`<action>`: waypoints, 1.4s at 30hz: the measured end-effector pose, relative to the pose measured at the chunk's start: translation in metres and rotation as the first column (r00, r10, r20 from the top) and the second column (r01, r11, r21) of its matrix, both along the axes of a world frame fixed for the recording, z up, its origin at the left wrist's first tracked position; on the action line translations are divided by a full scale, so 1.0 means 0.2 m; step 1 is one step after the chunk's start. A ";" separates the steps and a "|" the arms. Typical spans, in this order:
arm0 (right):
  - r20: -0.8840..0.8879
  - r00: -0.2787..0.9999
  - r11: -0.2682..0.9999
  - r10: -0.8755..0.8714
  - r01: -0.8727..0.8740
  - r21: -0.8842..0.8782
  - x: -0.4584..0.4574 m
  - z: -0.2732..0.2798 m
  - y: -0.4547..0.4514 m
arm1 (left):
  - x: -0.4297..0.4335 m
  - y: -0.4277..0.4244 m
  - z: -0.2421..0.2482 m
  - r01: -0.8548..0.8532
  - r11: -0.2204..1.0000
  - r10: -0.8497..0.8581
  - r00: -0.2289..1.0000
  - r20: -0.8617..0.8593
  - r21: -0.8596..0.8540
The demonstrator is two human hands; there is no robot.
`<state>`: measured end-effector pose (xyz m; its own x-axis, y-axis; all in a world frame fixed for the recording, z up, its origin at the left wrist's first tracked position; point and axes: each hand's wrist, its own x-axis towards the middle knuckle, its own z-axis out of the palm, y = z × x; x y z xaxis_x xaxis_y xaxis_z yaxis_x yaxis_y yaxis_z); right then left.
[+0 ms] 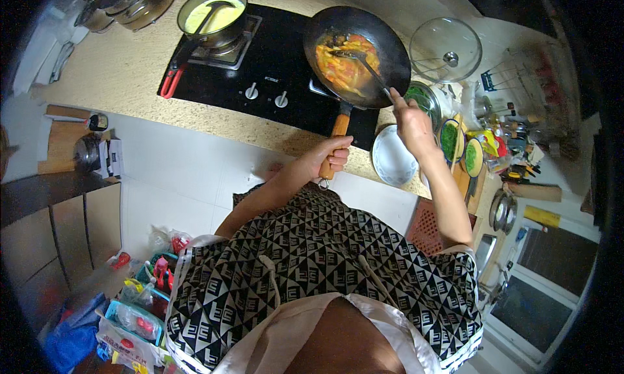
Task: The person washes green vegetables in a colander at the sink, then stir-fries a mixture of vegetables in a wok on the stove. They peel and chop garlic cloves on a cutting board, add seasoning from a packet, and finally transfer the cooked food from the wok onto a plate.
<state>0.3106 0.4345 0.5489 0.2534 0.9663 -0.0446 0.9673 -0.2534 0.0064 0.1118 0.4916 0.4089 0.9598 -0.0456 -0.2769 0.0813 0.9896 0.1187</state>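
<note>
My left hand (pixel 335 155) is closed around the wooden handle (pixel 341 125) of a dark wok (pixel 392 47), tilted over the right side of the black gas hob. My right hand (pixel 413 118) grips a metal spatula (pixel 373 73) whose dark blade rests in the orange and yellow cooked food (pixel 341 74), which looks like tomato and egg. Just below my right hand, a white bowl or plate (pixel 394 154) stands at the counter's front edge. A saucepan (pixel 212 38) with pale yellow liquid and a dark ladle (pixel 208 18) sits over the left burner.
Right of the wok are a glass lid (pixel 445 50), a glass bowl of chopped greens (pixel 420 98) and two smaller bowls of greens (pixel 449 139), (pixel 473 157), with chopsticks across one. The saucepan's red-trimmed handle (pixel 171 84) reaches over the hob's left edge. Glass pots (pixel 141 13) stand at the far left.
</note>
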 end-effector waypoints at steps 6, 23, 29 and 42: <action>-0.832 0.504 0.904 -0.232 0.427 0.007 0.11 0.09 -0.03 | 0.01 0.00 0.01 0.064 0.998 -0.064 0.998 -0.014 0.014; -0.366 0.793 0.874 -0.486 0.445 -0.196 0.25 0.41 -0.12 | -0.02 0.01 -0.02 0.070 0.995 -0.065 0.995 -0.069 0.074; -0.352 0.690 0.752 -0.633 0.438 -0.493 0.49 0.50 -0.02 | -0.06 0.03 -0.12 0.165 0.969 -0.145 0.983 -0.116 0.185; -0.728 0.605 0.874 -0.322 0.486 0.017 0.27 -0.20 -0.15 | -0.09 0.08 -0.11 0.251 0.936 -0.208 0.960 -0.185 0.247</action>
